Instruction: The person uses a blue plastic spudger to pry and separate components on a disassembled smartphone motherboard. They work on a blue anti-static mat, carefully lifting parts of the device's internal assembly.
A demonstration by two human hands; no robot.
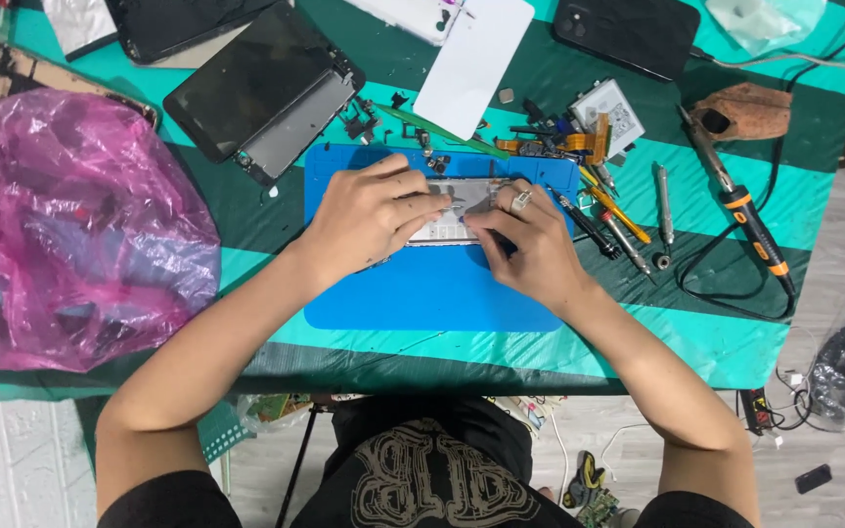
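Observation:
A small opened phone body [462, 207], silver-grey, lies on the blue work mat [422, 288] in the middle of the table. My left hand [369, 217] presses on its left end with the fingers laid over it. My right hand [532, 244], with a ring on one finger, holds its right end, fingertips curled onto the part. Most of the phone body is hidden under both hands.
A pink plastic bag [70, 230] bulges at the left. Disassembled tablets and phones [264, 90] lie at the back. Screwdrivers and tweezers [623, 223] lie right of the mat, then a soldering iron [747, 220] with its cable. A battery [610, 112] sits behind them.

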